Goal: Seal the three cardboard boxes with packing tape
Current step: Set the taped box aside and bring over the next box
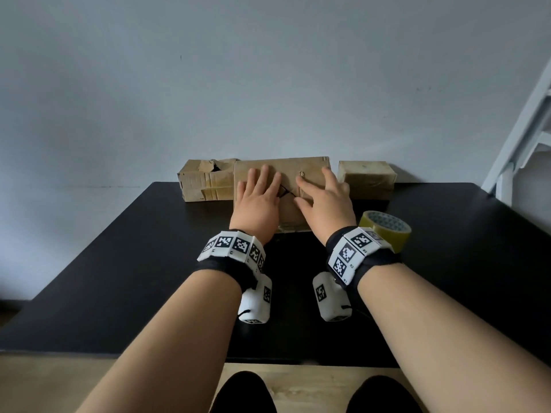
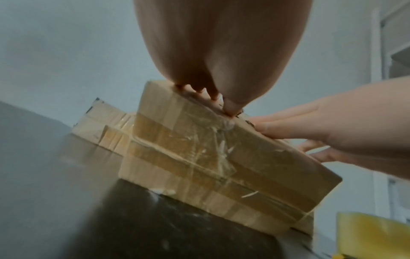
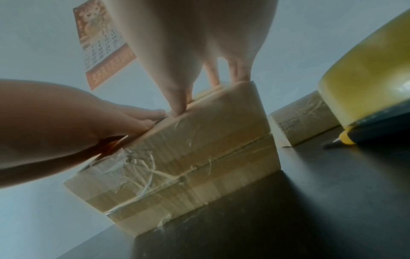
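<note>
Black table (image 1: 119, 263): I pressed both hands, left hand (image 1: 258, 201) and right hand (image 1: 323, 201), fingers spread flat on middle box (image 1: 286, 166), holding flaps shut; tape (image 1: 387, 231) waited at 3 o'clock.

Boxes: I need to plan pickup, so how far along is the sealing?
Middle box: tape on its near face, left hand and right hand press flat on top. Left box has a torn, open top. Right box looks closed. Tape roll sits idle.
</note>
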